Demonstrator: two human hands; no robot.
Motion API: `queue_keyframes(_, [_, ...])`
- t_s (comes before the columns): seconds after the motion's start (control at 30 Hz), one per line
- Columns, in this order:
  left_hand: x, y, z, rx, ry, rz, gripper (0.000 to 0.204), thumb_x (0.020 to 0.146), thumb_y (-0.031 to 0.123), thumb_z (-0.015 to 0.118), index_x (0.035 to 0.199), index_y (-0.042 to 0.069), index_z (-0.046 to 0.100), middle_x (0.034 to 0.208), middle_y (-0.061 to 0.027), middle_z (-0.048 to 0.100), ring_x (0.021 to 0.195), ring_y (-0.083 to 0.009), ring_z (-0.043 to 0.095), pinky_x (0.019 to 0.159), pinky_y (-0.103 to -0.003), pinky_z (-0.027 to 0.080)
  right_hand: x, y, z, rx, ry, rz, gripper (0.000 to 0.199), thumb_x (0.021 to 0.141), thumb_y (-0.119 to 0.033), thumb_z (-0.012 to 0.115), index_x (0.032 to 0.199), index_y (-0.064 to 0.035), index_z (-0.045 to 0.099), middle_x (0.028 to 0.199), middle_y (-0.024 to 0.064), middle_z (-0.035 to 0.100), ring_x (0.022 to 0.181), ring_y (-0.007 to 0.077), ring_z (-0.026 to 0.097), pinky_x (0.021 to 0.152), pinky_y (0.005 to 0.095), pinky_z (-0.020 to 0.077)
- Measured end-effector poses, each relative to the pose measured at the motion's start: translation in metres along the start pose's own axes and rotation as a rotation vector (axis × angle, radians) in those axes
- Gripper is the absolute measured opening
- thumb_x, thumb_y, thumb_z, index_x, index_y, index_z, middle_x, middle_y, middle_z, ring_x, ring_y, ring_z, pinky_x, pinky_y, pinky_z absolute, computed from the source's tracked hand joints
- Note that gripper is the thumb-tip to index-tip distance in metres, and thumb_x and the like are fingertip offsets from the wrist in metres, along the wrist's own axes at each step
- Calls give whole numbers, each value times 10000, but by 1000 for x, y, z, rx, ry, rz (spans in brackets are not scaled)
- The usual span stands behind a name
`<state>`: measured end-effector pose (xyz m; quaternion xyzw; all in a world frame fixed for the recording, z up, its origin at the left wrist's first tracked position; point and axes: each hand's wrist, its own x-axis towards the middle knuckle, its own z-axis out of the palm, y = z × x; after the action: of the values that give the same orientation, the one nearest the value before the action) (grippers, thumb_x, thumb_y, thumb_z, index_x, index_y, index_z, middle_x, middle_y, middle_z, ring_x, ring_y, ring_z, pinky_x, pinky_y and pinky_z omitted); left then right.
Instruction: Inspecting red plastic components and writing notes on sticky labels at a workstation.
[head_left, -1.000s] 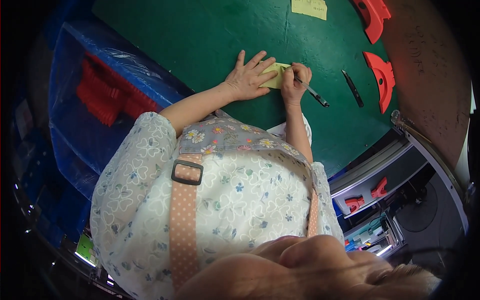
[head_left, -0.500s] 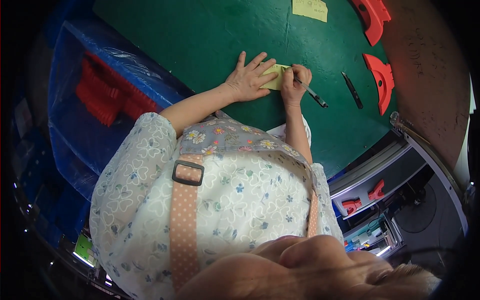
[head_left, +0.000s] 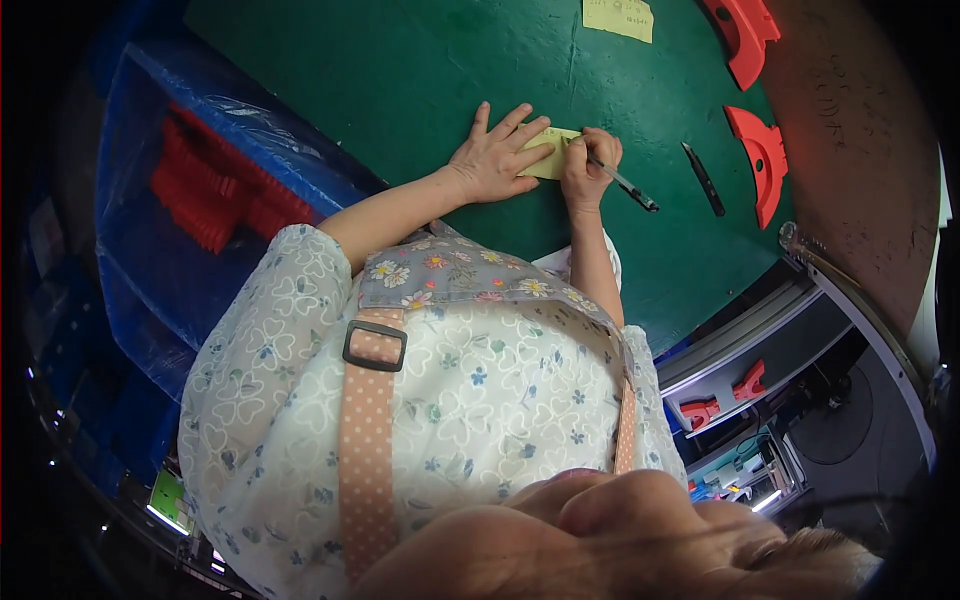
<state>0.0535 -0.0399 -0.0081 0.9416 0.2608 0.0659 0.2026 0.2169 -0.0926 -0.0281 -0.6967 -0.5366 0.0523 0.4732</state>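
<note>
I see the left hand [head_left: 492,155] spread flat, fingers pinning a small yellow note [head_left: 549,158] to the green desk [head_left: 400,90]. The right hand [head_left: 588,165] is curled round a pen [head_left: 622,184], tip on the note. The paper looks light, thin and floppy, likely to slide unless pressed; I'd lift it by a corner. The pen is stiff and slim. Rigid red plastic parts [head_left: 757,160] lie nearby.

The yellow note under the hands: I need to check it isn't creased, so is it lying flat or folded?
Flat: the yellow note lies spread on the green table, pinned by the left hand.
</note>
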Motion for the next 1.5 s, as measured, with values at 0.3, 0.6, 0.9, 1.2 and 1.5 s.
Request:
queue_keyframes(0.3, [1,0,-1,-12,4,2,479,722,421,586,1159,233,526,1366,-43,290,1294,-259,178,932,-661,160,-3,0,0,75,75,59,48,717,-50,542,708,-47,494,791,126,579,760,263,526,739,367,390])
queue_keyframes(0.6, [0,1,-3,-21,-11,-1,486,726,420,584,1167,225,520,1365,-48,287,1297,-259,173,939,-661,146,-4,0,2,83,73,137,55,710,-72,547,713,-57,495,796,111,571,784,267,548,872,451,320])
queue_keyframes(0.9, [0,2,-1,-13,30,1,520,681,419,626,1156,229,529,1349,-48,311,1286,-253,210,945,-636,147,-3,0,-1,11,54,46,41,722,-44,531,716,-46,490,797,124,577,750,263,516,732,372,380])
queue_keyframes(1.2, [1,2,-3,-17,31,-1,512,681,415,627,1147,224,537,1346,-50,315,1281,-252,219,942,-635,152,-5,2,-1,35,45,119,54,707,-70,531,703,-56,479,801,115,569,792,263,548,894,458,314])
queue_keyframes(1.5, [1,2,-4,-20,31,3,523,676,405,636,1155,225,530,1350,-51,315,1286,-254,213,938,-639,163,-4,1,-10,83,30,141,51,737,-84,542,731,-70,493,759,82,588,733,238,565,914,463,304])
